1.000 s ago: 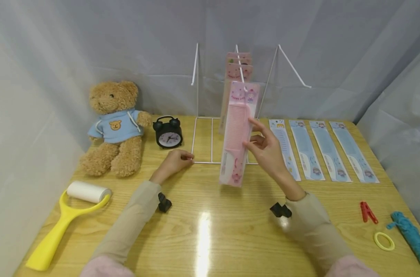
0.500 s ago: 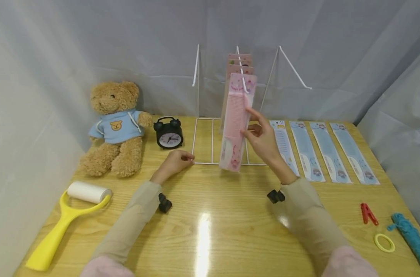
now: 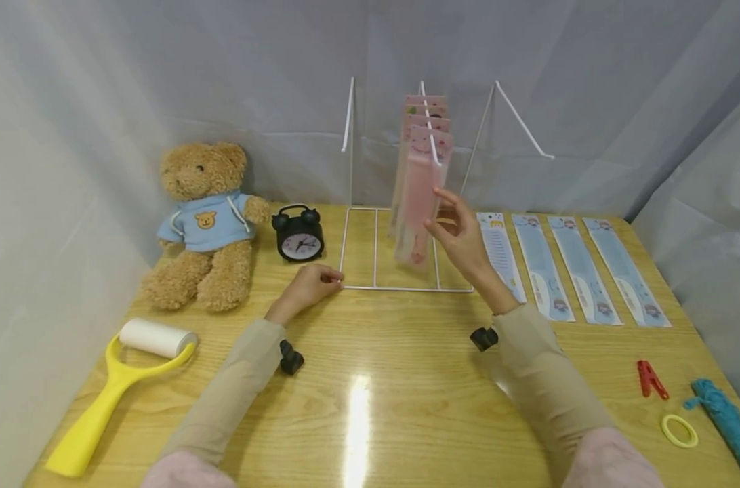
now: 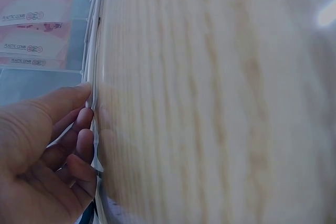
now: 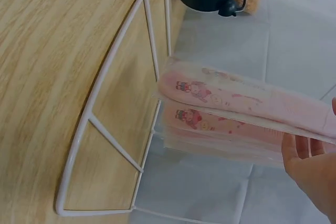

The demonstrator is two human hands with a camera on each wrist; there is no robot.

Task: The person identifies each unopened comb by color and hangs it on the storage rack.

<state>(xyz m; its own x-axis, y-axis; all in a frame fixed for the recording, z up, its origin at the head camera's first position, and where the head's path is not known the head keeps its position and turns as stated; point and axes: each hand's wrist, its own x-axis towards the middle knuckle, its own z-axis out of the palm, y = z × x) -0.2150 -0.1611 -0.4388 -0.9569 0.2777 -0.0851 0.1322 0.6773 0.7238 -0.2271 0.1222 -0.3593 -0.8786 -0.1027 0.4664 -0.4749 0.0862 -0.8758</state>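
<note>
A white wire rack stands on the table with three arms sticking forward from its top. Several pink packaged combs hang on its middle arm, the front packaged comb blurred and leaning back near the others. My right hand is beside it, thumb and index fingertips right at its right edge, relaxed around it. In the right wrist view, the fingers show just below the package's edge. My left hand pinches the rack's front left corner between thumb and curled fingers, also visible in the left wrist view.
Several blue packaged combs lie in a row at the right. Left of the rack are a black alarm clock, a teddy bear and a yellow-handled roller. A red clip, yellow ring and blue cord lie at front right.
The front pink packaged comb has moved up and back onto the middle arm, its lower end swinging toward the rack. My right hand has moved back slightly; the left hand stays put.
</note>
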